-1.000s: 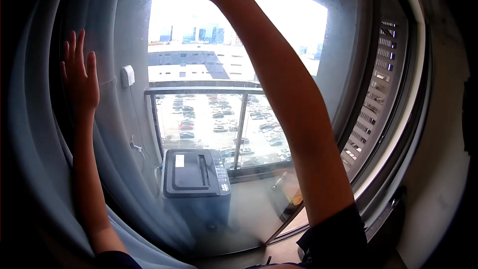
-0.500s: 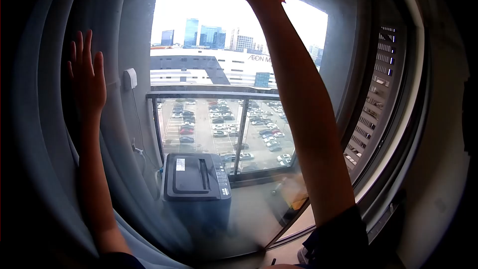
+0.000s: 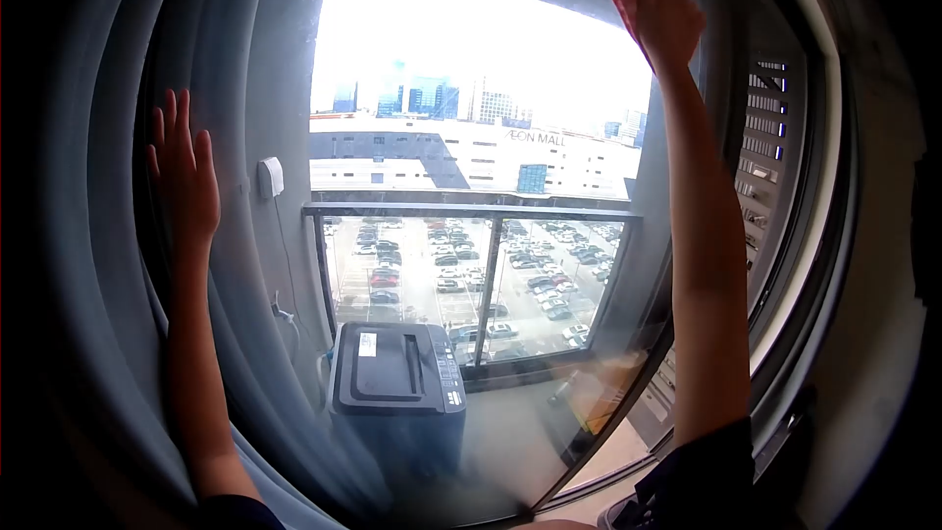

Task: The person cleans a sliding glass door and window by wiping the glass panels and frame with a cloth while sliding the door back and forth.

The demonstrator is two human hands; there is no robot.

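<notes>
My left hand is raised at the left with its fingers spread upward, beside the grey-blue curtain; it holds nothing. High at the upper right, my right hand is closed on a red and pink cloth, part of which sticks out to the left of the fingers. That hand is near the upper right part of the glass pane. Most of the cloth is hidden by the hand.
Behind the glass stands a dark top-loading machine, with a railing beyond it. A white box hangs on the wall. A slatted panel is at the right, and a yellow-orange object sits low down.
My right hand has moved from the top centre to the upper right with the cloth. The camera view has shifted, and my left hand keeps its spread pose.
</notes>
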